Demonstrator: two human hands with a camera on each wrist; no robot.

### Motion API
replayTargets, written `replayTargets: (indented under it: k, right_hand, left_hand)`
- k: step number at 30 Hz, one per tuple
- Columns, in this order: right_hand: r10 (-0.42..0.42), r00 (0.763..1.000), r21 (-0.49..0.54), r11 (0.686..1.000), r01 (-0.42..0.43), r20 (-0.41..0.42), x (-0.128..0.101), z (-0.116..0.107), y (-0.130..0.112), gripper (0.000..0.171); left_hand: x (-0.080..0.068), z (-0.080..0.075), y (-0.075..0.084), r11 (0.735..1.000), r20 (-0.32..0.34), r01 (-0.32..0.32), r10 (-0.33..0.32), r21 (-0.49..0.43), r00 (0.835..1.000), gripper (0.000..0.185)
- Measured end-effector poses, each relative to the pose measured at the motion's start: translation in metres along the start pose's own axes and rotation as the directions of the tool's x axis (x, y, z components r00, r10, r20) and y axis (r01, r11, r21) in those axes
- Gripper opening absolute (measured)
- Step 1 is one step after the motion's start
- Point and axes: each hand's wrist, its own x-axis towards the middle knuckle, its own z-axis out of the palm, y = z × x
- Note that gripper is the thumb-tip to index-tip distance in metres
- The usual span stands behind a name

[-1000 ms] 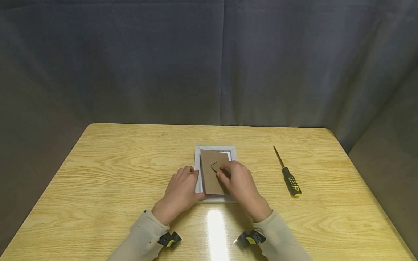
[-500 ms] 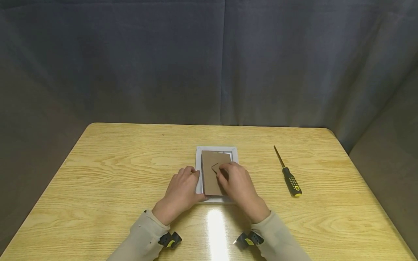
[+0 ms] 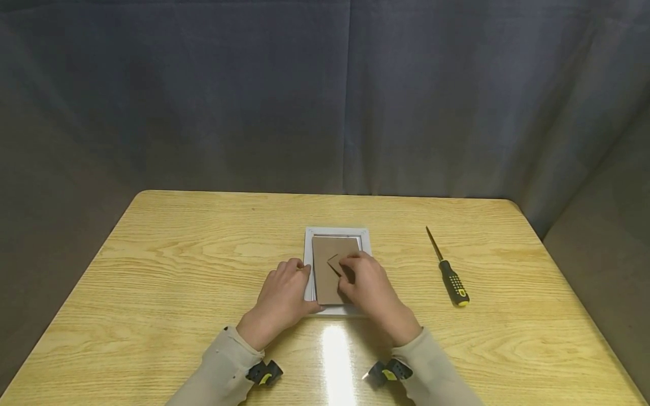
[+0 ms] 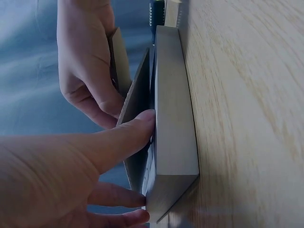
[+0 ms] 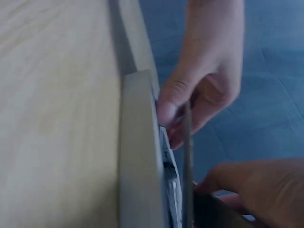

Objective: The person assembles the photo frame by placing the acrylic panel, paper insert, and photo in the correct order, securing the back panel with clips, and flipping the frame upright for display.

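Surface: pale wood-grain table [image 3: 193,270], with dark grey cloth [image 3: 254,101] hanging behind it. A black-and-yellow screwdriver [image 3: 451,282] lies at right, apart from the work. The white rectangular frame [image 3: 339,310] lies flat, its near-left corner held between the left hand's [image 3: 282,290] thumb and fingers. The thin brown rectangular board [image 3: 326,287] sits tilted over it, beneath the right hand [image 3: 373,285], which appears to pinch the board's flap [image 4: 120,59].
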Motion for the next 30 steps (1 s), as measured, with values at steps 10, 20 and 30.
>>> replayTargets:
  k: [10, 20, 30]
  right_hand:
    - [-0.028, 1.000, -0.001, 1.000, 0.028, 0.009, 0.0000, -0.0030, 0.0011, 0.028]
    - [-0.011, 1.000, -0.082, 0.997, 0.010, -0.012, -0.0032, -0.0003, -0.0050, 0.022]
    - [-0.023, 0.999, -0.083, 0.996, 0.021, -0.024, -0.0026, 0.0065, -0.0049, 0.021]
  left_hand:
    - [-0.0018, -0.0010, -0.0010, 1.000, 0.019, 0.004, -0.003, -0.022, 1.000, 0.082]
    - [-0.0013, -0.0017, -0.0009, 1.000, 0.035, 0.009, -0.009, -0.005, 0.999, 0.082]
    - [-0.0011, -0.0018, -0.0003, 1.000, 0.045, 0.022, -0.022, -0.009, 0.999, 0.083]
